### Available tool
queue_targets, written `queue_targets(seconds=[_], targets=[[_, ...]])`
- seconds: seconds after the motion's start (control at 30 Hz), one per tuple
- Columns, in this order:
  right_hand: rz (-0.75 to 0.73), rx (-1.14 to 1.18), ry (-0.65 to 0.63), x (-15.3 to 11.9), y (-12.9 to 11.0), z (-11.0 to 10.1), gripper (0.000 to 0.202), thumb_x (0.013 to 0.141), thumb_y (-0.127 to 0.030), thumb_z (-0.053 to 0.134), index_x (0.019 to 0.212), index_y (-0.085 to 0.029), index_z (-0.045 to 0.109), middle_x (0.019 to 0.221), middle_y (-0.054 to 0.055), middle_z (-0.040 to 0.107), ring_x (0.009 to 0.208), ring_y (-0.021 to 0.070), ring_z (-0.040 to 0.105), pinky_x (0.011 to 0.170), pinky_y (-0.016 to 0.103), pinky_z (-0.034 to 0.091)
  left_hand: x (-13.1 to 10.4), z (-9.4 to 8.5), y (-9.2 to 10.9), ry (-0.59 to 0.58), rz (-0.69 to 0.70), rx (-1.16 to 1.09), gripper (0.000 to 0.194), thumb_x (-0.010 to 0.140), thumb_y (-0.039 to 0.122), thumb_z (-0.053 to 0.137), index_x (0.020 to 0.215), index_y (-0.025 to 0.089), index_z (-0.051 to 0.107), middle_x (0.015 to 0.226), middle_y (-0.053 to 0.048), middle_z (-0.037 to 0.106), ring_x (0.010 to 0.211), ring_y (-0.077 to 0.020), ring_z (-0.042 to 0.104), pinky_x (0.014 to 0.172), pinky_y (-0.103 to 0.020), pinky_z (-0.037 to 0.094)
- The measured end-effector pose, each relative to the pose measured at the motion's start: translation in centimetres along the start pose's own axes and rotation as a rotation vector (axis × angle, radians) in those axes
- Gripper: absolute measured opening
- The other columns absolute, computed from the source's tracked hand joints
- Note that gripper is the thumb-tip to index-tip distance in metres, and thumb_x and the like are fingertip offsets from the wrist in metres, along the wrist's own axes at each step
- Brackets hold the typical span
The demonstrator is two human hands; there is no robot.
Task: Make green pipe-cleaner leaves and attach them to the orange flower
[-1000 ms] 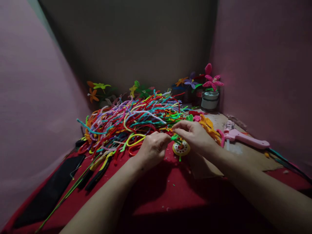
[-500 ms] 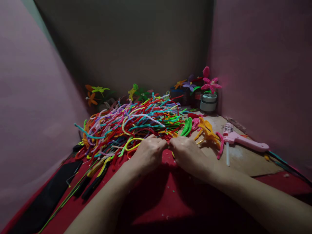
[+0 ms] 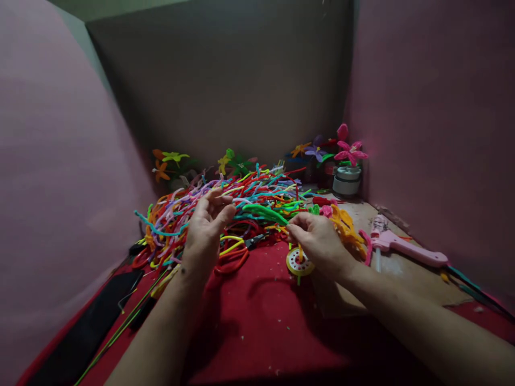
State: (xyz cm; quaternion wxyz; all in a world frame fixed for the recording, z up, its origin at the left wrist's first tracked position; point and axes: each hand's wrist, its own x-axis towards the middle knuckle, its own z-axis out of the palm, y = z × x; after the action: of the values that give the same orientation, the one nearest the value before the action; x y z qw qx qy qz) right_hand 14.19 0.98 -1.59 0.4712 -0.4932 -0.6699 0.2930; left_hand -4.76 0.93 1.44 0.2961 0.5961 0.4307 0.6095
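My right hand (image 3: 317,238) is closed in a pinch on one end of a green pipe-cleaner leaf (image 3: 265,213), a long narrow loop that points left toward the pile. My left hand (image 3: 207,220) is raised at the front of the pile of multicoloured pipe cleaners (image 3: 241,187), fingers apart and holding nothing. Just below my right hand, a yellow-rimmed tape roll (image 3: 300,262) with a white perforated core lies on the red cloth (image 3: 257,316). Between the hands are red-handled scissors or pliers (image 3: 237,257), partly covered by a yellow loop.
On the right, a pink glue gun (image 3: 406,247) rests on cardboard (image 3: 418,284) beside orange pipe-cleaner pieces (image 3: 346,228). A pink flower stands in a grey-white pot (image 3: 346,181) behind. A black flat object (image 3: 84,327) and thin green stems (image 3: 116,332) lie at left.
My hands were together at the centre and have parted. My left hand has moved up and left and opened. My right hand now holds the green leaf, and the tape roll has come into view.
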Motion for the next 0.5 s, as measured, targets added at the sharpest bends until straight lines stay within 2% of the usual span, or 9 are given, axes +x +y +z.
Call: queue_targets(seconds=[0.03, 0.07, 0.13, 0.2, 0.27, 0.37, 0.43, 0.5], targets=[[0.053, 0.113, 0.006, 0.1, 0.0, 0.1, 0.014, 0.075, -0.024, 0.049, 0.065, -0.016, 0.056, 0.058, 0.003, 0.061, 0.054, 0.013, 0.054, 0.055, 0.024, 0.038, 0.1, 0.1, -0.1, 0.046, -0.093, -0.107, 0.044, 0.068, 0.036, 0.064, 0.106, 0.018, 0.051, 0.088, -0.002, 0.06, 0.071, -0.0114, 0.057, 0.064, -0.024, 0.046], [0.095, 0.207, 0.004, 0.2, 0.1, 0.3, 0.013, 0.074, -0.024, 0.05, 0.066, -0.016, 0.055, 0.057, 0.002, 0.06, 0.053, 0.0127, 0.054, 0.055, 0.024, 0.04, 0.0, 0.4, -0.4, 0.027, -0.214, -0.174, 0.048, 0.065, 0.036, 0.068, 0.105, 0.016, 0.052, 0.081, -0.001, 0.059, 0.064, -0.0095, 0.055, 0.058, -0.022, 0.044], [0.158, 0.329, -0.023, 0.0, 0.0, 0.9, 0.012, 0.072, -0.025, 0.052, 0.065, -0.016, 0.054, 0.055, 0.001, 0.06, 0.051, 0.012, 0.053, 0.053, 0.024, 0.04, -0.6, 1.4, -1.0, -0.096, -0.397, -0.246, 0.045, 0.063, 0.033, 0.07, 0.102, 0.014, 0.056, 0.071, 0.001, 0.056, 0.053, -0.0063, 0.049, 0.051, -0.02, 0.039], [0.189, 0.377, -0.074, -0.3, -0.1, 1.4, 0.012, 0.07, -0.024, 0.054, 0.062, -0.016, 0.053, 0.054, 0.001, 0.059, 0.05, 0.0111, 0.052, 0.052, 0.023, 0.04, -1.5, 2.6, -1.5, -0.186, -0.397, -0.255, 0.032, 0.065, 0.032, 0.068, 0.091, 0.013, 0.061, 0.068, 0.002, 0.055, 0.05, -0.0049, 0.044, 0.048, -0.02, 0.035], [0.219, 0.391, -0.141, -0.8, -0.4, 1.8, 0.013, 0.07, -0.023, 0.054, 0.06, -0.015, 0.053, 0.052, 0.0, 0.058, 0.049, 0.0102, 0.051, 0.052, 0.022, 0.039, -2.2, 3.4, -1.6, -0.182, -0.372, -0.194, 0.023, 0.068, 0.034, 0.065, 0.073, 0.012, 0.062, 0.057, 0.003, 0.05, 0.047, -0.0049, 0.04, 0.046, -0.02, 0.032], [0.255, 0.39, -0.281, -1.1, -0.9, 1.8, 0.012, 0.069, -0.019, 0.052, 0.059, -0.014, 0.057, 0.051, 0.0, 0.058, 0.047, 0.0084, 0.049, 0.049, 0.02, 0.037, -2.7, 3.5, -1.3, -0.177, -0.347, -0.018, 0.027, 0.069, 0.034, 0.064, 0.054, 0.012, 0.056, 0.045, 0.005, 0.041, 0.043, -0.005, 0.035, 0.045, -0.021, 0.029], [0.283, 0.401, -0.383, -1.2, -1.1, 1.7, 0.013, 0.068, -0.015, 0.05, 0.058, -0.013, 0.058, 0.048, -0.001, 0.058, 0.042, 0.0066, 0.045, 0.045, 0.018, 0.034, -2.8, 3.3, -1.1, -0.214, -0.352, 0.06, 0.03, 0.069, 0.034, 0.063, 0.05, 0.013, 0.054, 0.044, 0.005, 0.04, 0.043, -0.0051, 0.034, 0.045, -0.021, 0.027], [0.334, 0.424, -0.429, -1.2, -1.2, 1.7, 0.015, 0.066, -0.011, 0.048, 0.053, -0.013, 0.056, 0.043, -0.002, 0.056, 0.038, 0.0054, 0.041, 0.042, 0.017, 0.031, -2.9, 3.2, -1.0, -0.222, -0.338, 0.111, 0.031, 0.069, 0.034, 0.064, 0.048, 0.013, 0.052, 0.044, 0.005, 0.039, 0.044, -0.0055, 0.033, 0.045, -0.021, 0.027]])
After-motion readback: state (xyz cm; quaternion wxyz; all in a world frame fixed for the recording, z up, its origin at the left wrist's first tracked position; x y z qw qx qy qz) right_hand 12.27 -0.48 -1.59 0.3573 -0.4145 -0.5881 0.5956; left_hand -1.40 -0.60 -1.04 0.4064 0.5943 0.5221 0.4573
